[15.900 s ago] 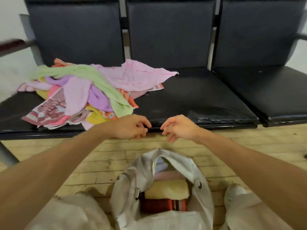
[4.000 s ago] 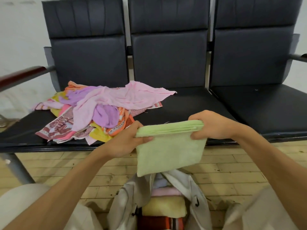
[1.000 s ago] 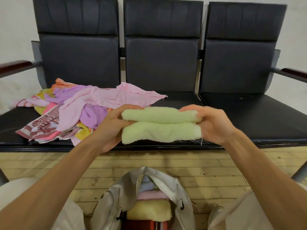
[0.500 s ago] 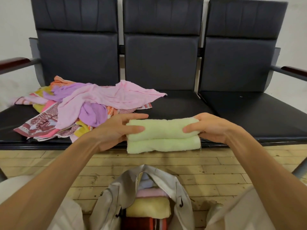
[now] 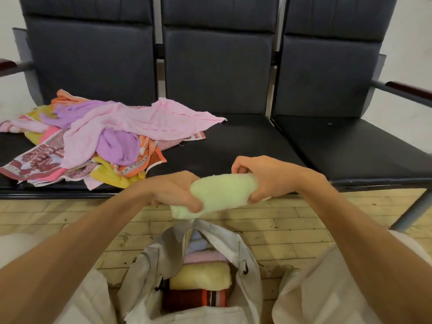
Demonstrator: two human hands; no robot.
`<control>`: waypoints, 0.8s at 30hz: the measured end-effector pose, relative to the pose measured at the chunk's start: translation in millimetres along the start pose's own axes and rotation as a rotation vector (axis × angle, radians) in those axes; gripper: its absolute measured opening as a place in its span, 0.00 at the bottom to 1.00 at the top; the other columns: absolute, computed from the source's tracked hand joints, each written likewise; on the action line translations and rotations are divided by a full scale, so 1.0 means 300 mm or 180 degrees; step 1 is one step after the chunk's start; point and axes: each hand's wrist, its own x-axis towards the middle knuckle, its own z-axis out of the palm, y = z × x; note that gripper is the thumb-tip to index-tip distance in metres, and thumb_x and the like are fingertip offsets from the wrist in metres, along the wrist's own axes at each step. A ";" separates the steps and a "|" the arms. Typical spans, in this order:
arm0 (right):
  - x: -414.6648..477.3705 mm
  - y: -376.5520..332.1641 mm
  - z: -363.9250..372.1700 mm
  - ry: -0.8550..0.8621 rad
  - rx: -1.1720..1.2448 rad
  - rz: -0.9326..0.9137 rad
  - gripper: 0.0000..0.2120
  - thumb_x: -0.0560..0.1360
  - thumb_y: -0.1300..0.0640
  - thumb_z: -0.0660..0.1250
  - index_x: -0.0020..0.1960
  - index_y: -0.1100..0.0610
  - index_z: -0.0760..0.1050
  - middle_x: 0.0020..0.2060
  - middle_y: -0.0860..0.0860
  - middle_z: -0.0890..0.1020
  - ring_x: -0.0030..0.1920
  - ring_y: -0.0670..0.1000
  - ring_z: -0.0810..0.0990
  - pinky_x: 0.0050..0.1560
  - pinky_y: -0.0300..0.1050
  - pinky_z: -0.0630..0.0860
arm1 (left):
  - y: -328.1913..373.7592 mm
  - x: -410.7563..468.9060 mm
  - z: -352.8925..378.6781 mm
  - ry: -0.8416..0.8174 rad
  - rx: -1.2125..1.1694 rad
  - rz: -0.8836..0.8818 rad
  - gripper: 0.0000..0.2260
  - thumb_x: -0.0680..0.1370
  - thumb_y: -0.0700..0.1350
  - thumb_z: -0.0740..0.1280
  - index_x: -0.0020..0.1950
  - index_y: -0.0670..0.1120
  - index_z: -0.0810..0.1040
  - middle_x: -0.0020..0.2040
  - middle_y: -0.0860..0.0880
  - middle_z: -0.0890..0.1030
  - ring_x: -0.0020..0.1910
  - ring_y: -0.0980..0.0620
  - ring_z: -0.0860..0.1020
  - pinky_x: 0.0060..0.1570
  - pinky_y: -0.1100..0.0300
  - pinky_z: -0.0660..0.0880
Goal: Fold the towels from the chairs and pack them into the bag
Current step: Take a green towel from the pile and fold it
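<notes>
I've got the folded green towel up in mid-air, just above the open mouth of the bag. My left hand has fingers and thumb curled round its left end, and my right hand grips the right end the same way. Down in the bag are a yellow towel, a pink towel behind it and a striped red towel nearest me. The loose pile of towels lies on the chairs, left seat mostly.

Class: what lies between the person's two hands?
The folded green towel, gripped at its ends by left hand and right hand; the head view shows it.
</notes>
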 end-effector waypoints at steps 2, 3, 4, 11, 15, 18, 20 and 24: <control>0.020 -0.026 0.018 -0.0234 -0.0397 -0.0027 0.33 0.65 0.48 0.79 0.65 0.44 0.67 0.56 0.40 0.73 0.57 0.45 0.72 0.58 0.46 0.68 | -0.001 0.002 0.005 0.0186 0.0211 0.0049 0.17 0.59 0.47 0.69 0.47 0.48 0.76 0.43 0.50 0.80 0.41 0.52 0.78 0.41 0.55 0.76; 0.031 -0.046 0.027 -0.0285 -0.0551 -0.0043 0.34 0.65 0.44 0.78 0.66 0.44 0.67 0.57 0.40 0.73 0.57 0.45 0.71 0.60 0.48 0.66 | -0.001 0.005 0.008 0.0269 0.0330 0.0078 0.17 0.59 0.48 0.68 0.46 0.49 0.75 0.44 0.51 0.80 0.42 0.51 0.78 0.41 0.55 0.76; 0.045 -0.065 0.035 -0.0292 -0.0584 -0.0081 0.35 0.64 0.42 0.78 0.67 0.44 0.67 0.57 0.41 0.73 0.58 0.46 0.71 0.61 0.49 0.66 | 0.002 0.007 0.012 0.0315 0.0424 0.0120 0.17 0.59 0.49 0.68 0.47 0.50 0.75 0.45 0.51 0.79 0.44 0.51 0.79 0.42 0.54 0.76; 0.107 -0.089 0.118 -0.0373 -0.0236 -0.0115 0.24 0.65 0.52 0.77 0.57 0.49 0.70 0.47 0.44 0.77 0.48 0.49 0.77 0.47 0.46 0.77 | -0.057 0.007 0.009 0.0294 0.0654 0.0190 0.12 0.59 0.49 0.69 0.40 0.55 0.72 0.39 0.57 0.76 0.37 0.57 0.74 0.35 0.62 0.68; 0.095 -0.031 0.191 -0.0460 0.0182 0.0027 0.21 0.66 0.51 0.78 0.52 0.44 0.70 0.47 0.41 0.76 0.47 0.44 0.76 0.42 0.39 0.72 | -0.155 0.036 0.037 0.0173 0.0869 0.0159 0.15 0.59 0.51 0.69 0.44 0.53 0.75 0.42 0.57 0.78 0.41 0.56 0.77 0.38 0.61 0.71; 0.095 0.032 0.283 -0.0545 0.0616 0.0175 0.23 0.68 0.53 0.77 0.58 0.47 0.70 0.49 0.41 0.75 0.49 0.43 0.75 0.43 0.35 0.71 | -0.243 0.087 0.078 0.0092 0.0759 0.0094 0.16 0.59 0.51 0.71 0.46 0.54 0.77 0.44 0.54 0.80 0.44 0.53 0.79 0.43 0.54 0.76; 0.107 0.072 0.359 -0.0524 0.0793 0.0327 0.26 0.69 0.54 0.76 0.62 0.50 0.69 0.50 0.42 0.74 0.50 0.43 0.75 0.43 0.35 0.72 | -0.288 0.139 0.116 0.0050 0.0821 0.0046 0.17 0.61 0.49 0.74 0.47 0.53 0.76 0.46 0.53 0.80 0.46 0.51 0.78 0.45 0.53 0.76; 0.115 0.177 0.546 -0.0527 0.1200 0.0784 0.27 0.69 0.56 0.75 0.65 0.54 0.70 0.56 0.49 0.77 0.55 0.51 0.76 0.52 0.48 0.79 | -0.374 0.270 0.235 -0.0136 0.0772 -0.0179 0.19 0.66 0.46 0.76 0.51 0.57 0.72 0.49 0.53 0.77 0.49 0.53 0.77 0.43 0.58 0.78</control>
